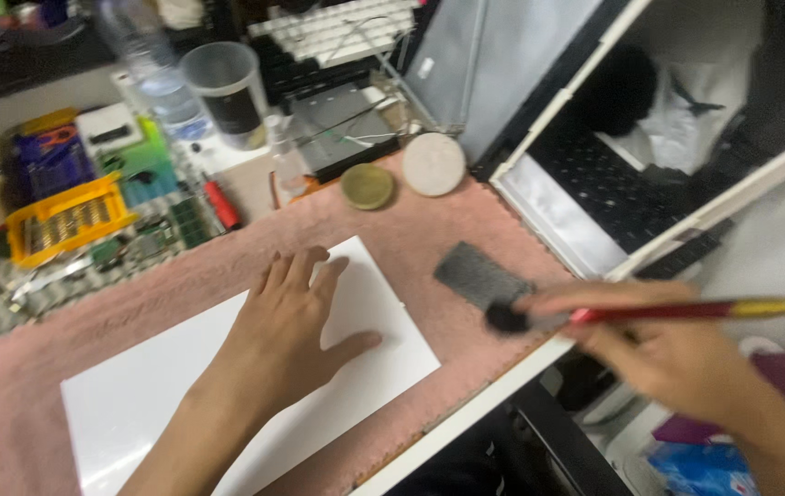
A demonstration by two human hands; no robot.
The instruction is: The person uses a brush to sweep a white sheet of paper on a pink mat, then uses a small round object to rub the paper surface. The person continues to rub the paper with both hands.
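My left hand (293, 321) lies flat, fingers spread, on a white flat panel (144, 386) that rests on a pink mat (429, 230). My right hand (677, 354) grips a red-handled brush (686, 310) with a yellow end. The brush's dark round tip (505, 319) hovers by the table's front edge, right of the panel. A small grey pad (477, 274) lies on the mat just behind the tip. The right hand is motion-blurred.
Two round lids, one olive (367, 186) and one white (433, 164), sit at the mat's far edge. A yellow bit case (66, 220), red-handled tool (221, 204), small spray bottle (286, 163), clear cup (225, 92) and keyboard (337, 28) crowd the back. White shelving (686, 211) stands right.
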